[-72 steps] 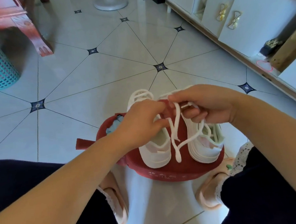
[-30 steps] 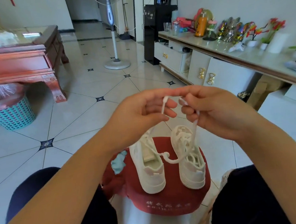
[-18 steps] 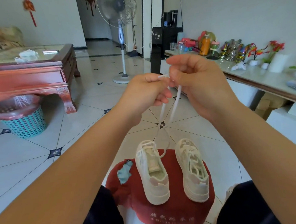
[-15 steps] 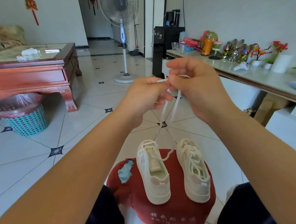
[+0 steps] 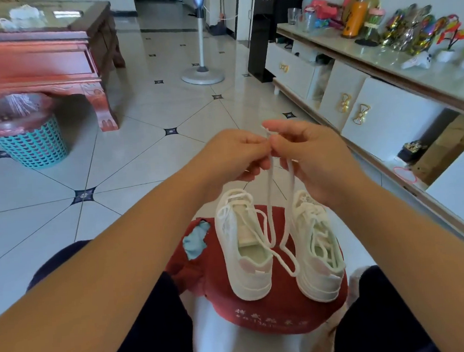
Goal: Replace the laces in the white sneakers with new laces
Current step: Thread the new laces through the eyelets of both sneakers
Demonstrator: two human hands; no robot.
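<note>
Two white sneakers stand side by side on a red cushioned stool point(image 5: 262, 308) between my knees, heels toward me. The left sneaker point(image 5: 244, 246) has loose lace over its open tongue; the right sneaker point(image 5: 317, 252) is laced. A white lace point(image 5: 269, 200) hangs doubled from my fingers, its loop drooping between the shoes. My left hand point(image 5: 232, 156) and my right hand point(image 5: 309, 154) are raised above the shoes, fingertips together, each pinching the lace's ends.
A blue cloth scrap point(image 5: 195, 240) lies on the stool's left side. A red wooden table point(image 5: 41, 60) and teal basket point(image 5: 27, 138) stand far left. A fan base point(image 5: 202, 74) sits ahead. A white cabinet point(image 5: 357, 95) with ornaments lines the right wall.
My hands have come down closer to the sneakers with the lace ends still pinched together, and the hanging loop now sags onto the stool between the shoes. My view tilted down.
</note>
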